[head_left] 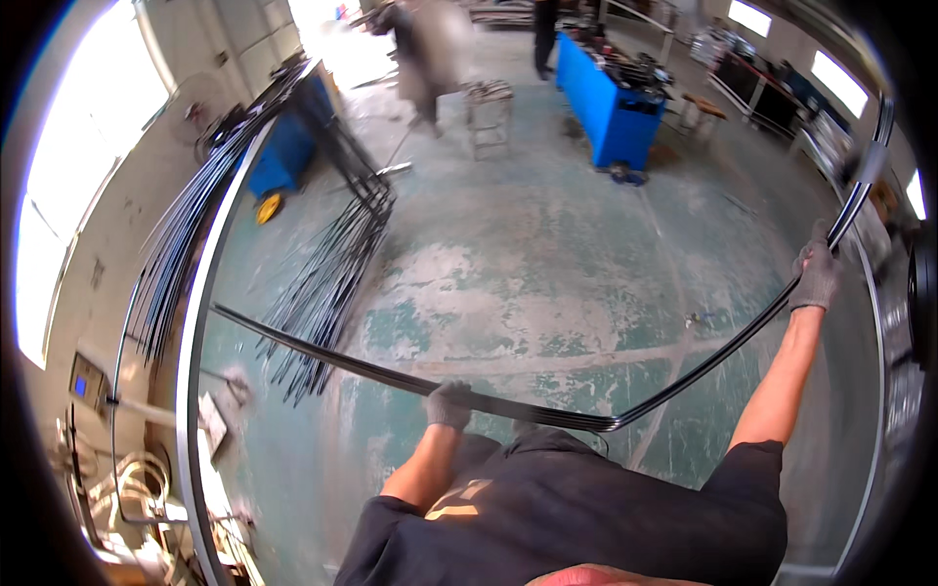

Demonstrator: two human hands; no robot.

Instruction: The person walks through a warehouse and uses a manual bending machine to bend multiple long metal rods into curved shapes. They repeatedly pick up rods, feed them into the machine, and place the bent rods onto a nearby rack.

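A long bundle of thin black strips runs across in front of my body, from the left toward the upper right. It turns sharply upward near its middle, where a narrow band seems to go round it. My left hand, in a grey glove, is closed round the bundle left of that turn. With the arm stretched out to the right, my right hand, also gloved, grips the rising part. The fingers of both hands are partly hidden. The bundle's left end reaches over other dark rods near the metal rail.
Bundles of dark rods hang or lie at left, beside a pale metal rail. A blue workbench loaded with parts and a small stool stand farther off. A blurred person is at the back. Coiled hoses lie lower left.
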